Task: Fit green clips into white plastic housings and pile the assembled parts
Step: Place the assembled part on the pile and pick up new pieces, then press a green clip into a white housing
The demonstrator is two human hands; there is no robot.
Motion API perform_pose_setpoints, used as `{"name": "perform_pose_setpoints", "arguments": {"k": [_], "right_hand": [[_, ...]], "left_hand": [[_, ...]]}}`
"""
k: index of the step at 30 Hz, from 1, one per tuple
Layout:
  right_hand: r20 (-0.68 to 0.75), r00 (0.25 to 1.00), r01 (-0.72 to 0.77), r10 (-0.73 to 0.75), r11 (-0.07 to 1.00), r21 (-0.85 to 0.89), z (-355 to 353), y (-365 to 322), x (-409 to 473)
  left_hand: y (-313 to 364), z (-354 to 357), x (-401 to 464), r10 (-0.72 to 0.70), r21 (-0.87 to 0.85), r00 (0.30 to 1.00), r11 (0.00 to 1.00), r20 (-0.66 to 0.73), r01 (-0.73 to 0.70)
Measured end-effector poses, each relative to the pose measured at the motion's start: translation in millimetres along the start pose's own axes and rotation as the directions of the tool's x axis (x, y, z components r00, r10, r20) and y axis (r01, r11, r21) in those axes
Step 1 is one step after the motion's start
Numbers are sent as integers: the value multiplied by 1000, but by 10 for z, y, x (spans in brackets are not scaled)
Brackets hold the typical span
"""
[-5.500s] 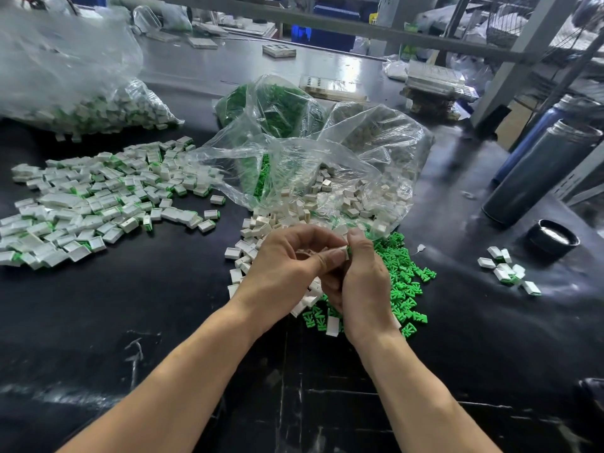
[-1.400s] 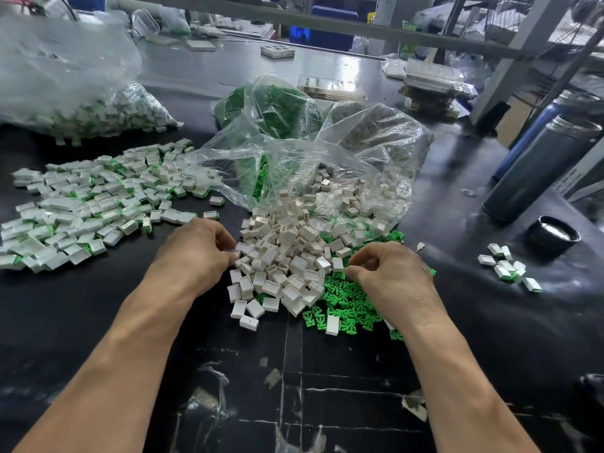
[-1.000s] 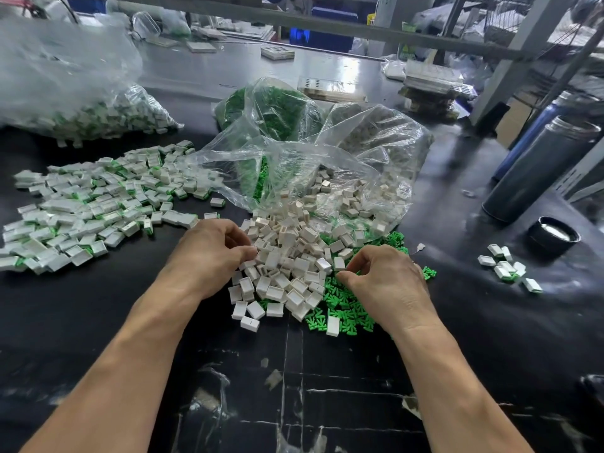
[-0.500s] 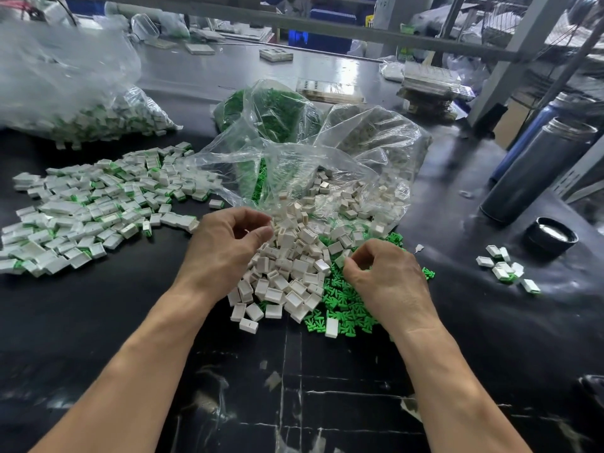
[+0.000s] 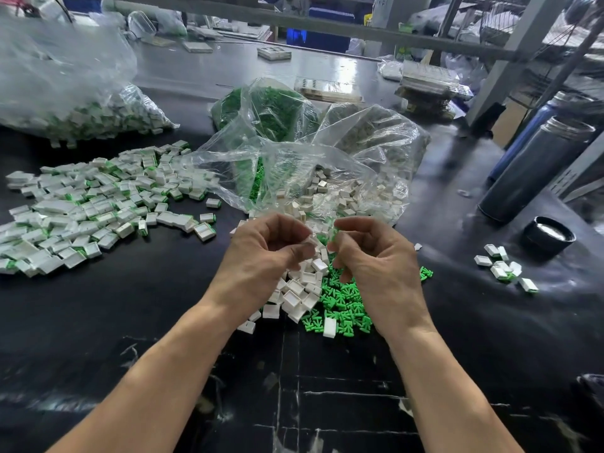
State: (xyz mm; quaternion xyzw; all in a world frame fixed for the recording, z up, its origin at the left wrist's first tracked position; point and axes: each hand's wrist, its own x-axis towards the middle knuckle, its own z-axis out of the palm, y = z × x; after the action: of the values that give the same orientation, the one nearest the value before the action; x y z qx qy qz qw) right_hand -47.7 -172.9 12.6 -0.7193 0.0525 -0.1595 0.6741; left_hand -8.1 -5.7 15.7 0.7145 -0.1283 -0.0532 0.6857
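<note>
1. Right hand, centre of the frame: fingers curled, thumb and forefinger pinching a small green plastic clip.
2. Left hand, just left of it: fingers curled with the thumb pressed toward the fingertips. Whether it holds a white housing cannot be told; the fingers hide the spot.
3. Both hands are raised above the loose heap of white rectangular plastic housings, which adjoins a scatter of green clips to its lower right.
4. Behind the hands, an open clear plastic bag spills more white housings.
5. Behind that, a clear bag of green clips.
6. Left of the frame: wide pile of assembled white-and-green parts on the black table.
7. Right edge: small cluster of assembled parts, near a round black cap.
</note>
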Motion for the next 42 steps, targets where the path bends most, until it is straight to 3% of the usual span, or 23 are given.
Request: {"name": "perform_pose_setpoints", "arguments": {"k": [10, 17, 27, 36, 42], "right_hand": [[75, 997, 11, -13, 1000, 29, 41, 34, -17], [50, 998, 33, -33, 999, 5, 55, 41, -23], [66, 996, 59, -53, 993, -101, 79, 33, -54], [67, 994, 85, -81, 994, -67, 83, 21, -84], [30, 995, 96, -94, 993, -64, 90, 15, -91]], "left_hand": [[-6, 14, -10, 20, 27, 999, 999, 29, -21], [-2, 22, -35, 25, 30, 998, 999, 55, -27], [-6, 30, -46, 28, 17, 1000, 999, -2, -28], [-8, 20, -39, 72, -19, 997, 997, -14, -73], [-29, 27, -26, 25, -19, 999, 999, -42, -26]]}}
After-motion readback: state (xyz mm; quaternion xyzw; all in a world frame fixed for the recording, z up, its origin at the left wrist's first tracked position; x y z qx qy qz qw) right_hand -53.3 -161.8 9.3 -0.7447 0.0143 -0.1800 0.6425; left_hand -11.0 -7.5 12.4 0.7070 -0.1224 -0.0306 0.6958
